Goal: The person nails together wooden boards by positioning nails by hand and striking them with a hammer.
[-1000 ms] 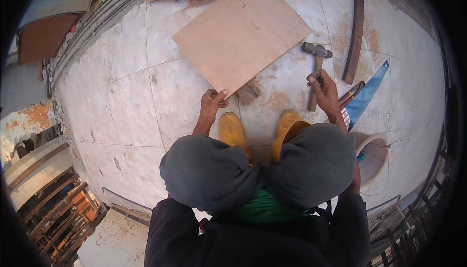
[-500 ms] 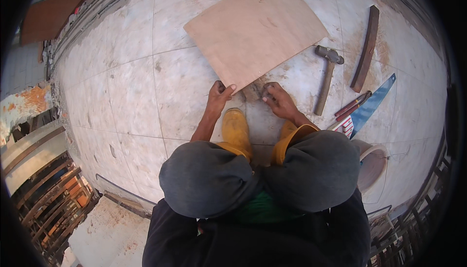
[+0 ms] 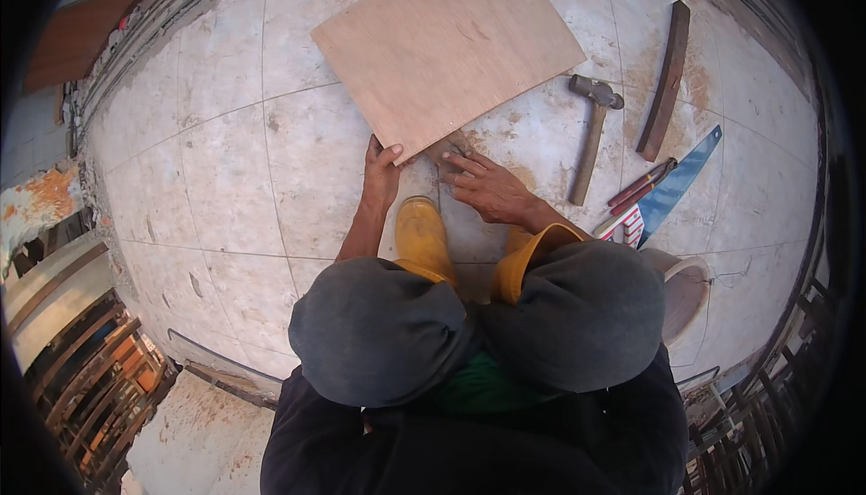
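A square of thin plywood [image 3: 451,49] lies at an angle in front of my boots, one corner toward me. My left hand [image 3: 381,175] grips that near corner, thumb on top and fingers underneath. Beside the board's near right edge my right hand [image 3: 490,188] is palm down, its fingers stretched toward a brown wooden piece [image 3: 444,149] that sticks out from under the sheet. Whether the fingertips touch that piece I cannot tell. Most of it is hidden beneath the plywood.
To the right lie a hammer [image 3: 591,139], a dark wood strip [image 3: 665,80], red-handled pincers [image 3: 642,185] and a handsaw [image 3: 683,190]. A round bucket-like container [image 3: 690,292] stands by my right knee. My yellow boots [image 3: 421,235] are on the stained tiled floor [image 3: 225,179].
My right hand has gone from curled fingers to outstretched ones and turned palm down, shifting left. My left hand keeps its hold on the plywood corner. The whole view has shifted slightly.
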Tool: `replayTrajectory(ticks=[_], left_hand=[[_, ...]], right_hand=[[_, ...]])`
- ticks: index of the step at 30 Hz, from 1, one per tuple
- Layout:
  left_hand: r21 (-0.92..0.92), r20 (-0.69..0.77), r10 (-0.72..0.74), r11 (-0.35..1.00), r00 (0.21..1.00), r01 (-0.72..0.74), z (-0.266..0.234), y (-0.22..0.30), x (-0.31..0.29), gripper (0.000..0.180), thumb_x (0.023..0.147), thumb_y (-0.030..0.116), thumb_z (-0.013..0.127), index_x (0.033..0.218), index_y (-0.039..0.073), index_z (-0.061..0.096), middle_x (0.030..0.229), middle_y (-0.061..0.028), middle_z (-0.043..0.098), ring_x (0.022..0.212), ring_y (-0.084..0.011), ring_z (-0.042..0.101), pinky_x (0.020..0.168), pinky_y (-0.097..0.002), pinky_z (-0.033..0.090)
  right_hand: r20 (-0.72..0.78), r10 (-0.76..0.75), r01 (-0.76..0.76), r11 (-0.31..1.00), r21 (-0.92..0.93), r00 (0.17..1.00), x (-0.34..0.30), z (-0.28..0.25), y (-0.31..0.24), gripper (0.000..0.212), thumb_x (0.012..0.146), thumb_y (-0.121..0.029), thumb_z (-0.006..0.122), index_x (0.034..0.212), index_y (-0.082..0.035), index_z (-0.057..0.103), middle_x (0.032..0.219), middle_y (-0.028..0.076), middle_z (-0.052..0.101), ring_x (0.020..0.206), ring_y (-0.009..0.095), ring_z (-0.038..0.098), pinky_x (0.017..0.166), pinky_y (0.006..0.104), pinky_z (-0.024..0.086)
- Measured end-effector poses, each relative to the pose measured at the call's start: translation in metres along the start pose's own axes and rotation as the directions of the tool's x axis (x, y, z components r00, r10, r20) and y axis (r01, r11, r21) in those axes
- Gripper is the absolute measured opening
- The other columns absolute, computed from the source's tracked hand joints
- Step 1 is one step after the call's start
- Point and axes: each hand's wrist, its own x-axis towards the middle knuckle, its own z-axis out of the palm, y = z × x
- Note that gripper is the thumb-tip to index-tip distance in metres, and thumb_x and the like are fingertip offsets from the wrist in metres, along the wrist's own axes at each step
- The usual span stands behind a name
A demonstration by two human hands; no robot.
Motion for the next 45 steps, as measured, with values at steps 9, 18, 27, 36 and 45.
replayTrajectory(ticks=[9,18,27,36,45], left_hand=[[0.085,0.008,0.013,0.996,1.0,-0.014,-0.011,-0.003,0.008,0.068,0.084,0.037,0.062,0.14,0.006,0.04,0.123,-0.0075,0.06,0.107,-0.0211,0.06,0.079,-0.0356,0.051],[0.143,0.04,-0.04,0.989,0.998,0.034,-0.002,0.001,0.0,0.063,0.089,0.042,0.059,0.135,0.003,0.041,0.11,-0.0133,0.066,0.087,-0.0221,0.066,0.071,-0.0339,0.051],[0.296,0.005,-0.049,0.954,0.999,0.045,0.011,0.0,-0.005,0.07,0.09,0.044,0.065,0.138,0.0,0.039,0.126,-0.0154,0.057,0.104,-0.021,0.06,0.076,-0.0351,0.053],[0.302,0.011,-0.132,0.945,0.991,0.123,0.032,0.015,0.002,0.07,0.093,0.035,0.065,0.142,-0.005,0.035,0.127,-0.0178,0.056,0.104,-0.0247,0.064,0.083,-0.0371,0.058],[0.289,0.026,-0.225,0.934,0.974,0.208,0.022,0.02,0.005,0.067,0.093,0.035,0.067,0.138,-0.006,0.04,0.121,-0.0194,0.059,0.089,-0.0241,0.068,0.076,-0.0334,0.06]], right_hand=[[-0.001,0.04,-0.04,0.999,0.001,0.999,0.0,-0.009,0.002,0.017,0.078,-0.006,0.06,0.095,-0.008,0.062,0.105,0.008,0.062,0.133,0.026,0.044,0.117,0.0515,0.028],[-0.1,0.197,-0.19,0.979,0.076,0.975,-0.022,-0.022,0.02,0.013,0.08,-0.004,0.063,0.09,-0.005,0.055,0.105,0.013,0.061,0.127,0.03,0.05,0.109,0.0483,0.038],[-0.267,0.309,-0.176,0.888,0.425,0.913,-0.026,-0.004,0.015,0.015,0.084,0.003,0.066,0.091,0.0,0.052,0.1,0.019,0.056,0.117,0.041,0.055,0.093,0.047,0.048],[-0.279,0.381,-0.234,0.866,0.442,0.882,-0.029,-0.002,0.021,0.016,0.086,-0.002,0.065,0.094,0.002,0.052,0.114,0.023,0.059,0.116,0.043,0.054,0.093,0.0456,0.048],[-0.372,0.451,-0.305,0.87,0.389,0.812,-0.016,-0.011,0.015,0.011,0.089,-0.008,0.064,0.096,-0.002,0.058,0.097,0.016,0.06,0.096,0.038,0.058,0.082,0.045,0.048]])
